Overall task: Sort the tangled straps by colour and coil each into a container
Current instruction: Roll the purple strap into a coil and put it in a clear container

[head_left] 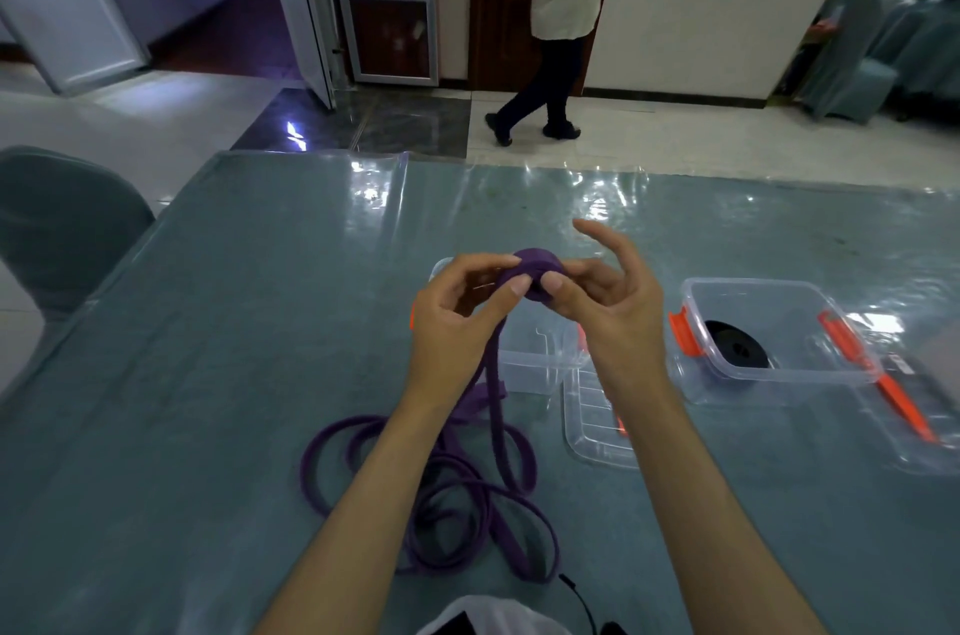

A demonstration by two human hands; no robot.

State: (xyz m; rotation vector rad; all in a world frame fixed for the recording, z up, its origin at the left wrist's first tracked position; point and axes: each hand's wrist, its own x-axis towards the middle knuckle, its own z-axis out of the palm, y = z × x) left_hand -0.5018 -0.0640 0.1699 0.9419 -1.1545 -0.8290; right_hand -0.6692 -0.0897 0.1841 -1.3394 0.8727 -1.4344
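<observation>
Nearest the wearer, below both forearms, the loose length of the purple strap (467, 489) lies in overlapping loops on the worktop (182, 374), which is covered with a shiny clear sheet. One run of it rises from the loops, under the left wrist, up to the hands. A thin black cable (582, 598) lies just beside the loops at the near edge, by a pale cloth.

Both hands are raised above the worktop. The left hand (457, 317) pinches the strap between thumb and fingertips just where it meets the coil. The right hand (608, 296) grips the small wound purple coil (535, 270) with thumb and lower fingers, while its index finger stands up free and curved.

Directly beneath and behind the hands sits a clear container (530, 364) with orange clips; its clear lid (592, 426) lies flat under the right wrist. To the right of the right hand, well apart, a second clear container (779, 338) holds a coiled black strap (737, 343), and its lid (914, 421) lies at its right side near the worktop's right edge.

Left of the left hand the worktop is bare out to its slanting left edge, where a covered chair (62, 229) stands. Beyond the far edge is a pale tiled floor (675, 135), where a person (561, 10) is walking near a dark door.
</observation>
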